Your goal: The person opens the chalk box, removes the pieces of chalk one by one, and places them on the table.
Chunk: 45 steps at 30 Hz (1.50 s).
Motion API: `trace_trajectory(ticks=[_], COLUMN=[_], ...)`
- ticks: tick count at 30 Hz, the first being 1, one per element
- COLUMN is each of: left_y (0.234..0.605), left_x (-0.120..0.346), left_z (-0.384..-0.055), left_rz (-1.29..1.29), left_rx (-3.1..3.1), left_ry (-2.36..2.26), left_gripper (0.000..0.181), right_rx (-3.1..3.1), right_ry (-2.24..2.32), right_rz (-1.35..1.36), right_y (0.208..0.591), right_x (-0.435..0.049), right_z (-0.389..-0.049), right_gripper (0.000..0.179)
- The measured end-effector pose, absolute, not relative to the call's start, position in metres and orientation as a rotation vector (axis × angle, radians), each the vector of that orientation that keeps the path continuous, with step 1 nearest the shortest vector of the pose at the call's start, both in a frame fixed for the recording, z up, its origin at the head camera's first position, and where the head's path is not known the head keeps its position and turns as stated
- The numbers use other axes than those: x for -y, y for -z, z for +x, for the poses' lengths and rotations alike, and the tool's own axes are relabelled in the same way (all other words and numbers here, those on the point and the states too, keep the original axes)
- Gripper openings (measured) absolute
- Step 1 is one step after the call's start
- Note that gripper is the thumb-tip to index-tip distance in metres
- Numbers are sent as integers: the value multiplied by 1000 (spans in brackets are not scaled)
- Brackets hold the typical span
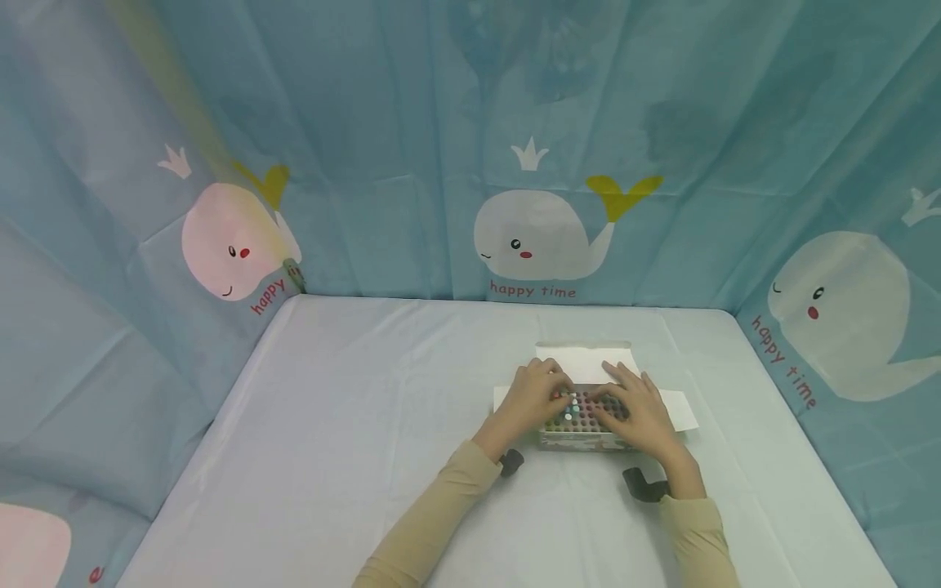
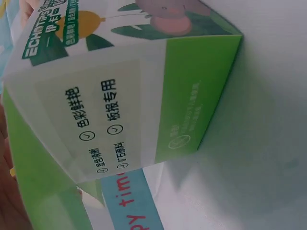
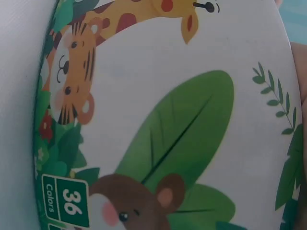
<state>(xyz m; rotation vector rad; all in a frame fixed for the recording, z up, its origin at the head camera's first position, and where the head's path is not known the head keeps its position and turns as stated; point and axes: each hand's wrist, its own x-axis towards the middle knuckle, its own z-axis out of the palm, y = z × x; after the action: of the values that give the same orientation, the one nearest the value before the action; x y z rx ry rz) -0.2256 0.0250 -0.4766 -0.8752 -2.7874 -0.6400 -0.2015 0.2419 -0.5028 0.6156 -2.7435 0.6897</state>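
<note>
An open cardboard box (image 1: 581,442) stands on the table, its top showing rows of coloured round chalk ends. Several pale chalk sticks (image 1: 568,416) rise above the others on its left side. My left hand (image 1: 531,394) reaches over the box's left end, thumb and forefinger pinching at a chalk stick mostly hidden by the fingers. Over the right half is my right hand (image 1: 638,408), thumb and forefinger a little apart at the chalk ends, other fingers spread. Close up, the left wrist view shows the box's green-and-white end (image 2: 115,110); the right wrist view shows its animal-printed side (image 3: 158,120).
The white lid flap (image 1: 584,359) lies folded back behind the box, and a side flap (image 1: 680,411) sticks out to the right. Black wrist devices (image 1: 641,486) hang below both wrists. Blue whale-printed curtains (image 1: 412,237) enclose the white table (image 1: 353,392).
</note>
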Motion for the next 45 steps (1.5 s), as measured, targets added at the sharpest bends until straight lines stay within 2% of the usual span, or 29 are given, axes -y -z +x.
trace_trajectory(ticks=[17, 29, 45], left_y=[467, 479, 480], left_x=[-29, -30, -23], left_z=[-230, -233, -225], left_rz=[-894, -899, -708], left_rx=[2950, 2832, 2394], left_ry=[575, 536, 1236], left_gripper=[20, 20, 15], right_rx=[2742, 2739, 2758], right_ry=[-686, -678, -684], right_rz=[606, 592, 586], right_y=[502, 506, 505], right_x=[-241, -243, -242], right_z=[-200, -201, -200], right_gripper=[21, 22, 22])
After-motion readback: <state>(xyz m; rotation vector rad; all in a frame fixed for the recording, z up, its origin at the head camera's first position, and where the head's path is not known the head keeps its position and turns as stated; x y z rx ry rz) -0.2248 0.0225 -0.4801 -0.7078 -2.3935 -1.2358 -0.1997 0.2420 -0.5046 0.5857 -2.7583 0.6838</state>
